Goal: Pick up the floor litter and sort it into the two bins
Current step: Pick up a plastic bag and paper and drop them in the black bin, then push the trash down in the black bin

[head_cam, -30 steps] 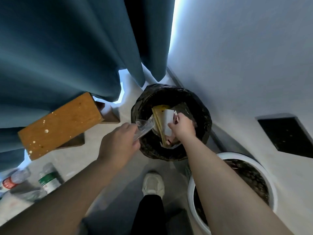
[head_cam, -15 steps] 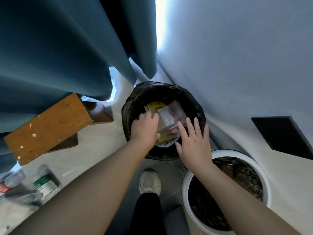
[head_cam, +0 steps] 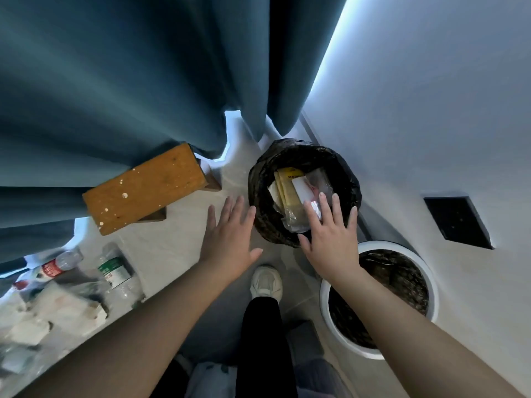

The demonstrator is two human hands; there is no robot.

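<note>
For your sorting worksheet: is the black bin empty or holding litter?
Holding litter: yellow packaging and clear wrappers lie inside the black bin.

Head view, steeply downward, close.

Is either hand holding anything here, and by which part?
Nothing is held. The left hand and right hand both have straight, spread fingers, empty, at the black-lined bin.

Wrappers (head_cam: 290, 193) fill black-lined bin (head_cam: 258, 185) (white bin (head_cam: 324, 303) beside).
</note>
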